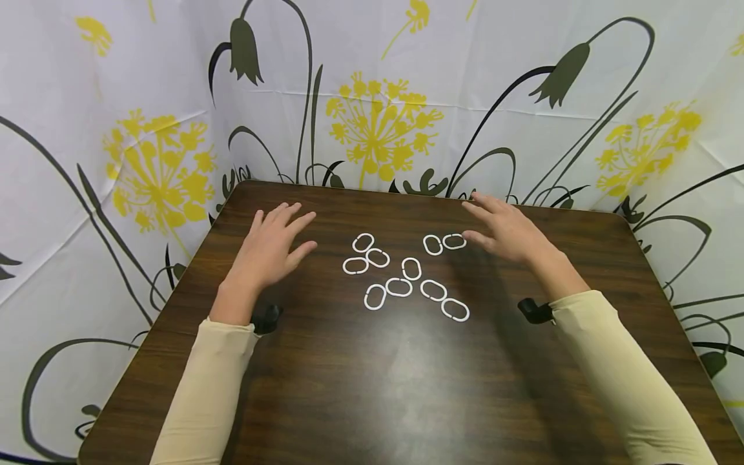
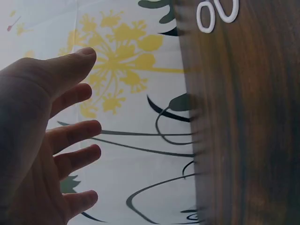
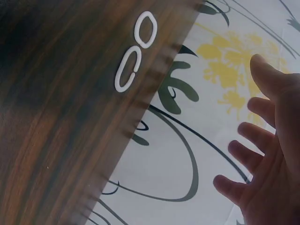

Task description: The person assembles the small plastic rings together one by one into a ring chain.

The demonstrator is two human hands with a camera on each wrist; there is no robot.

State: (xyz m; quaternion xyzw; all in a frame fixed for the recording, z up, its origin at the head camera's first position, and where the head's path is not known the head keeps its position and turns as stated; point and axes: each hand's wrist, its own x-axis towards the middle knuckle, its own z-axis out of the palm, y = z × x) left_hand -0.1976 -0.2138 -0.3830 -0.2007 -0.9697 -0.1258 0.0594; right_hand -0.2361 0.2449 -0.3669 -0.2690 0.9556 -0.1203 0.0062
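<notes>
Several white oval rings, each like a chain link with a small gap, lie flat on the brown wooden table. Three sit together at the left, including a left ring (image 1: pixel 355 258). A middle group has an upper ring (image 1: pixel 410 259), and a pair at its right ends in a lower ring (image 1: pixel 447 301). Farther back lies another pair with a left ring (image 1: pixel 425 244). My left hand (image 1: pixel 268 248) hovers left of the rings, fingers spread, holding nothing. Over the far right pair's side, my right hand (image 1: pixel 511 229) is raised, fingers extended and empty; its fingertips overlap the pair's right ring (image 1: pixel 455 235).
The wooden table (image 1: pixel 360 394) has its back edge near a white curtain (image 1: pixel 476 39) printed with yellow and dark green flowers. A small black wrist camera (image 1: pixel 267 320) is on the left wrist, and another black camera (image 1: pixel 533 311) is on the right.
</notes>
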